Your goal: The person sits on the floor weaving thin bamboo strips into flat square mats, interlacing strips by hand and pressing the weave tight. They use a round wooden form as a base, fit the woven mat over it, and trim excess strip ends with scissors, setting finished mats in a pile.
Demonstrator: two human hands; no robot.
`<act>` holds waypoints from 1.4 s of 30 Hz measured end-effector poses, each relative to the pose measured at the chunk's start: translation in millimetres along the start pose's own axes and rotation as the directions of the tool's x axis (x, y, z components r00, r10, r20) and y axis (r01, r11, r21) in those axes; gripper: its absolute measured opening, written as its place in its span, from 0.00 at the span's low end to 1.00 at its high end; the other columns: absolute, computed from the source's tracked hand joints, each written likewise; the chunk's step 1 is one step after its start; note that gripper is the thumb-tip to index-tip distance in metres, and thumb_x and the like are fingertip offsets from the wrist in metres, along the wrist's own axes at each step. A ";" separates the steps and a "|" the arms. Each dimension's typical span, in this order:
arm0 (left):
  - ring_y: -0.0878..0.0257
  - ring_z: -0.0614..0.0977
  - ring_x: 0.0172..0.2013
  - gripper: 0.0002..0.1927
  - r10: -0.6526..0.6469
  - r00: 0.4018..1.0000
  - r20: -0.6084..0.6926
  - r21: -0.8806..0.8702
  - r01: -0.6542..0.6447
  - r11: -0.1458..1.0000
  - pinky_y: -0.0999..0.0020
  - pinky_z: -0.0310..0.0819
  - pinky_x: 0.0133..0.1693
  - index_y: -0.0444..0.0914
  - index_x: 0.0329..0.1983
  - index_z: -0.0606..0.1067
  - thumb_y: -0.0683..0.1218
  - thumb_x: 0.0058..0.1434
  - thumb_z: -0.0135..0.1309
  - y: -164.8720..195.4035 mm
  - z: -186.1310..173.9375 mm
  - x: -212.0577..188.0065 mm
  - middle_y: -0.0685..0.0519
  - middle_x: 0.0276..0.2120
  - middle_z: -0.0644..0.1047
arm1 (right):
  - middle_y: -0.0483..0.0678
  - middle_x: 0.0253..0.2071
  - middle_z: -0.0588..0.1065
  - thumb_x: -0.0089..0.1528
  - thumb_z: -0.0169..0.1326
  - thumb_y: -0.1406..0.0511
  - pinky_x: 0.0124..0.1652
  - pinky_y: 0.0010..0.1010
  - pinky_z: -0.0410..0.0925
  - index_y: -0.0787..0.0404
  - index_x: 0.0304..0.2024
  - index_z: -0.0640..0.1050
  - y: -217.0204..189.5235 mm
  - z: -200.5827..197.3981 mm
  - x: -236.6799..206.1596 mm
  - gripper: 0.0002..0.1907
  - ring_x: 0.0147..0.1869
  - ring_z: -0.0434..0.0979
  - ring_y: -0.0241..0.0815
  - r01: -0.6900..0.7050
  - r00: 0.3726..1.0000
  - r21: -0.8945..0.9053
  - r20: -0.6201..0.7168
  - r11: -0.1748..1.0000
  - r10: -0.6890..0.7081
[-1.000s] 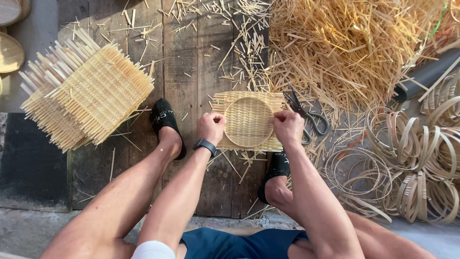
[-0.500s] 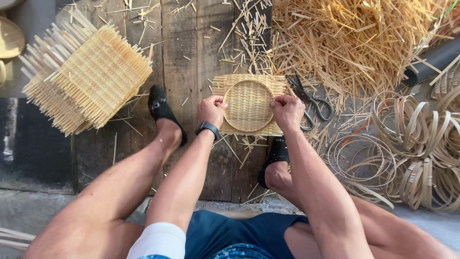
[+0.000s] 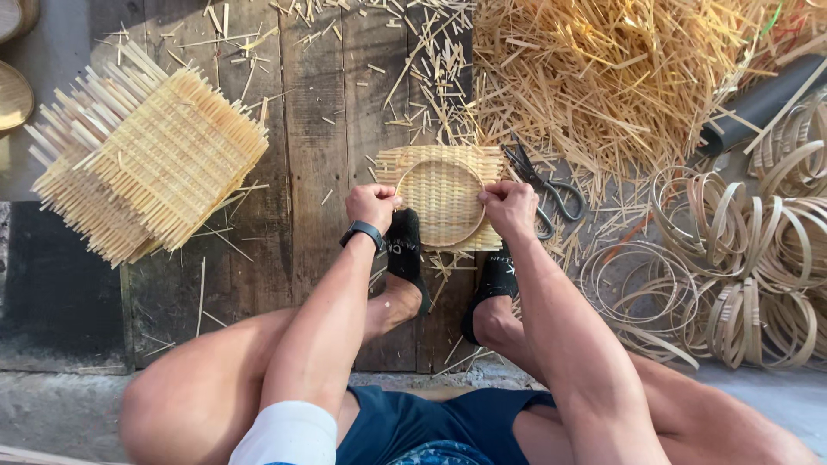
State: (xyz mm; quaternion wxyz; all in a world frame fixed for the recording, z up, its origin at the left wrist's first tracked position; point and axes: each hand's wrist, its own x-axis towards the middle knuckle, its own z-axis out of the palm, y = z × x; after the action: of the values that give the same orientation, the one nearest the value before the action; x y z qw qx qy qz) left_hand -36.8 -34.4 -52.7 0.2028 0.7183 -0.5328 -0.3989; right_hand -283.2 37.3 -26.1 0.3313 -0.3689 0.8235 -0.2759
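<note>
Now both hands — left hand (image 3: 372, 205), right hand (image 3: 510, 209) — pinch the rim of the empty woven tray (image 3: 443, 196).

A stack of woven bamboo mats (image 3: 142, 164) lies at the left on the wooden boards (image 3: 319, 129), its loose strip ends sticking out on all sides. A big heap of straw-coloured bamboo strips (image 3: 603, 77) fills the upper right, with short offcuts scattered across the boards. Black scissors (image 3: 544, 185) lie at the heap's lower edge. Coiled bamboo hoops (image 3: 741, 258) pile up at the right, below a dark tube (image 3: 758, 103). Round woven trays (image 3: 13, 95) peek in at the far left.
</note>
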 end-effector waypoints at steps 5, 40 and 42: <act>0.64 0.87 0.32 0.12 -0.016 0.999 0.044 -0.045 0.018 0.999 0.69 0.80 0.39 0.39 0.34 0.86 0.43 0.45 0.72 -1.3 -3.7 4.3 0.51 0.31 0.85 | 0.52 0.34 0.83 0.56 0.67 0.66 0.41 0.31 0.75 0.62 0.40 0.85 -4.8 -2.5 5.3 0.11 0.36 0.83 0.38 -0.054 0.998 -0.001 0.041 0.999 0.054; 0.53 0.81 0.42 0.11 0.712 0.675 0.192 -0.120 -0.704 0.700 0.58 0.75 0.48 0.41 0.40 0.82 0.51 0.69 0.56 20.4 60.5 72.3 0.52 0.38 0.80 | 0.63 0.68 0.63 0.50 0.62 0.49 0.68 0.54 0.52 0.66 0.62 0.71 -47.0 41.3 -18.1 0.43 0.73 0.58 0.63 0.859 0.510 -0.302 0.564 0.413 -0.649; 0.52 0.82 0.42 0.10 0.685 0.689 0.236 -0.116 -0.680 0.724 0.58 0.77 0.47 0.41 0.42 0.82 0.50 0.69 0.54 20.8 59.3 71.6 0.51 0.39 0.81 | 0.58 0.63 0.70 0.53 0.63 0.55 0.67 0.52 0.57 0.62 0.57 0.76 -50.9 24.0 1.6 0.32 0.70 0.65 0.58 0.839 0.530 -0.144 0.435 0.525 -0.728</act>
State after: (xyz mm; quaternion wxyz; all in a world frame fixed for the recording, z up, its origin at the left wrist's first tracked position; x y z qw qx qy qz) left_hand -88.0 -100.2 -98.9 0.2708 0.4075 -0.7793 -0.3916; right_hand -244.4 1.7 -6.2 0.2296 -0.7938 0.5311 -0.1875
